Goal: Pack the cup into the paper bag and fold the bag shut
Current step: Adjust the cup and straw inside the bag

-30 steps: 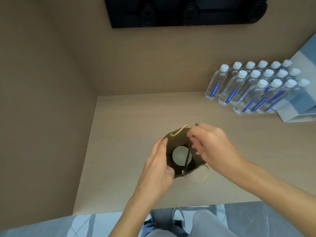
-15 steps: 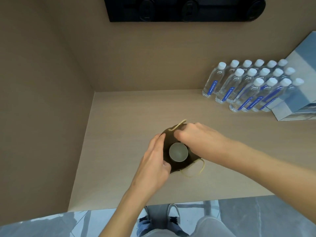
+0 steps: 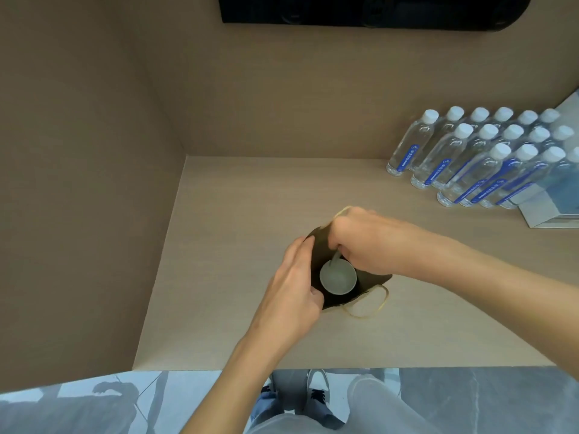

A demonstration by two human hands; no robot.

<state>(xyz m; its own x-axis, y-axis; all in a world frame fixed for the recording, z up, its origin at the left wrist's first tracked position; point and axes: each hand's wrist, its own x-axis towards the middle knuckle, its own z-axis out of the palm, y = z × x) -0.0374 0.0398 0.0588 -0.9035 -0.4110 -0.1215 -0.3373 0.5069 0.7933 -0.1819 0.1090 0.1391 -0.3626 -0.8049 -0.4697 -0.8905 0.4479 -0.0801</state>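
Observation:
A dark brown paper bag (image 3: 372,278) with pale string handles stands open on the wooden counter (image 3: 238,214). Inside it, seen from above, sits a cup with a pale round lid (image 3: 337,278). My left hand (image 3: 291,283) grips the bag's near left rim. My right hand (image 3: 360,239) pinches the far rim and presses it inward over the cup. One string handle (image 3: 366,305) hangs loose on the near right side; the other pokes out above my right hand.
Several clear water bottles (image 3: 476,158) with white caps stand in rows at the back right, beside a blue-grey box (image 3: 557,202). Wooden walls close the counter at the left and back. A black device (image 3: 372,9) hangs above. The counter's front edge lies just below my forearms.
My right hand has moved left along the bag's far rim and pushed it down toward the cup. The left hand keeps its hold. The camera has tilted slightly.

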